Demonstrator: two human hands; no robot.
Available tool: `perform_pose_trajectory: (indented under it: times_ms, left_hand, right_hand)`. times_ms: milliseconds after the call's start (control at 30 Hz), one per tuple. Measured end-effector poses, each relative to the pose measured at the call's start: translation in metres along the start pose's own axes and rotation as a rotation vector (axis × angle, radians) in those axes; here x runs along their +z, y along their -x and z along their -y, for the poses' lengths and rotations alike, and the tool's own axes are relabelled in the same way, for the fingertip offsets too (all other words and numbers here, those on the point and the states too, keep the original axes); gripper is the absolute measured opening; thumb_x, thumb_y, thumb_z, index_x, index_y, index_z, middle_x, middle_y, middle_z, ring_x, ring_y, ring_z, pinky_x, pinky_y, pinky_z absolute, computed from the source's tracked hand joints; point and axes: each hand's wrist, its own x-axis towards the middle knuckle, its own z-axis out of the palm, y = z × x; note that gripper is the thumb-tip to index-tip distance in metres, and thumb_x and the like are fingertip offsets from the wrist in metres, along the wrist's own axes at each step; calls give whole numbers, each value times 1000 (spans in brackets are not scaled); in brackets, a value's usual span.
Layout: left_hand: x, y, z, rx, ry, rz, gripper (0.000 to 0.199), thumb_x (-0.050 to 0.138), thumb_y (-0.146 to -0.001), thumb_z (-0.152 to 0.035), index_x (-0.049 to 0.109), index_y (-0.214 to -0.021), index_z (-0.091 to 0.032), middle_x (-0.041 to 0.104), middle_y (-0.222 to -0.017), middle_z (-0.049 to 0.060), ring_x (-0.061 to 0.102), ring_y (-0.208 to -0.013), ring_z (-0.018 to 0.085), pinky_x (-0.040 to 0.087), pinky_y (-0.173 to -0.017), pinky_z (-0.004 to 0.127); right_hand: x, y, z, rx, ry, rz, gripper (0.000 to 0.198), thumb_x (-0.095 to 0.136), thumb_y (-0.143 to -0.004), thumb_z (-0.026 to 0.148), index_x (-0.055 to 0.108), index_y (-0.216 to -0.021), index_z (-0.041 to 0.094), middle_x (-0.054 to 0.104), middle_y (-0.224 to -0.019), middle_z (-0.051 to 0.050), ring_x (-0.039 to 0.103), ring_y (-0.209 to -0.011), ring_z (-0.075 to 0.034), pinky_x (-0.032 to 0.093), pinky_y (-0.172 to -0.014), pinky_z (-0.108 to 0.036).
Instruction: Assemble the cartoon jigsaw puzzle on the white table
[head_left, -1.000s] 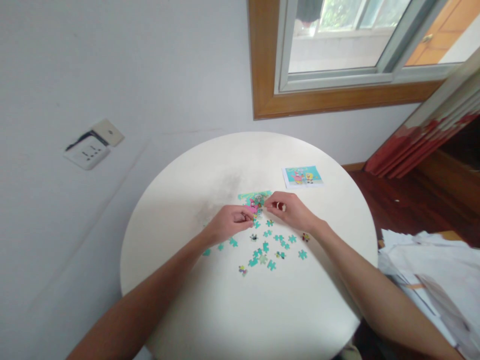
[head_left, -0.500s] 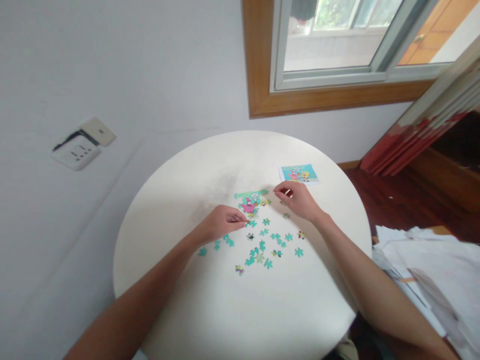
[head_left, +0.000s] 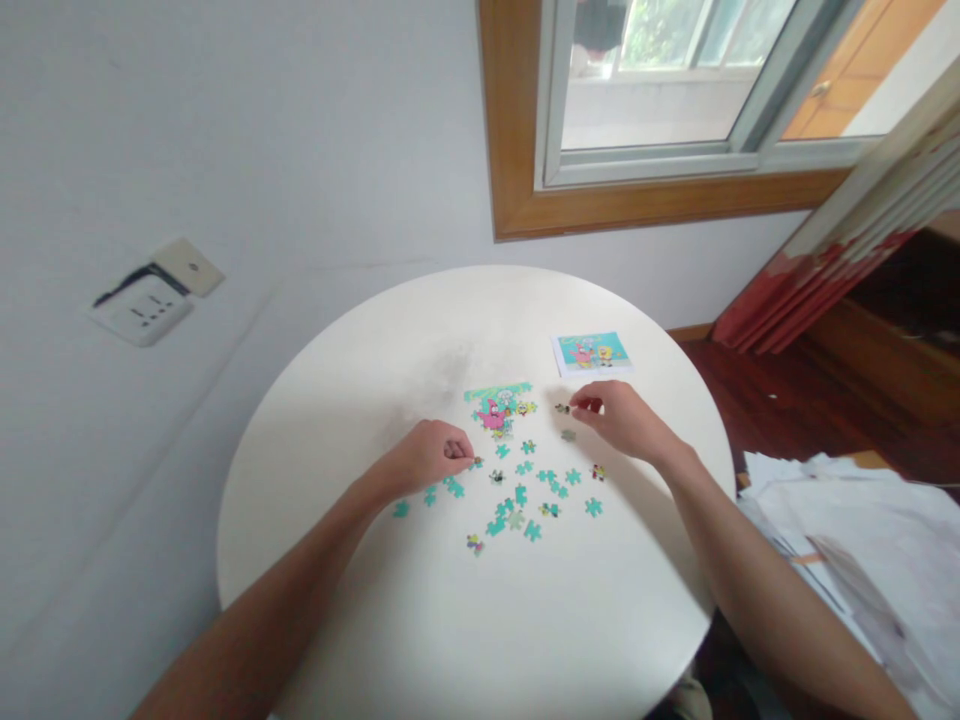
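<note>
left hand: fingertips pinched on a small jigsaw piece. right hand: fingers nearly together at a dark-marked piece; grip cannot be told. partly joined puzzle lies on the table between them. advisable: align before pressing, without shifting the puzzle.

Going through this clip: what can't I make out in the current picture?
- Head view: whether the left hand grips or only touches the piece at its fingertips; too small.
- Head view: whether the right hand holds the dark piece beside its fingertips; too small.
- Head view: lettering on the picture card; blurred.
- Head view: the rest of the paper pile; cut off by the right edge.
</note>
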Motion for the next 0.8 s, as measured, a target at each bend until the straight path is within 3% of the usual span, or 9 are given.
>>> perform_pose_trajectory:
  times_ms: [133,333,500,633,800]
  left_hand:
    - [0,-3,2,31,-70,-16,19,63,-80,-30,74,-76,-16,71,-68,3,64,-63,15,43,-59,21]
    - [12,-15,-1,253,-197,-252,26,51,-94,-31,74,-92,-18,73,-87,5,63,-78,16,46,-77,26]
    - [26,-22,1,362,-199,-289,24,51,-95,-25,71,-105,-22,72,-106,5,62,-102,20,44,-97,35]
    - [31,-26,6,417,-285,-312,25,52,-93,-18,69,-111,-22,69,-117,6,57,-112,21,40,-102,40]
    - [33,-29,6,390,-356,-310,27,51,-95,-21,66,-117,-22,64,-126,6,52,-118,22,37,-105,43]
  right_hand:
    - [5,38,-6,121,176,66,15,58,-86,24,72,-89,19,71,-87,-8,64,-76,-20,42,-69,-30]
    - [24,77,-4,167,229,90,11,60,-84,22,67,-91,19,65,-98,-9,62,-81,-21,42,-69,-29]
    - [30,79,0,128,203,83,7,56,-83,14,61,-83,19,62,-95,-9,59,-83,-21,41,-70,-29]
    - [31,75,1,85,167,129,11,52,-82,10,58,-81,19,63,-87,-7,58,-77,-19,40,-69,-29]
    - [34,74,0,100,137,151,9,54,-79,11,60,-83,18,64,-85,-8,59,-74,-19,41,-68,-29]
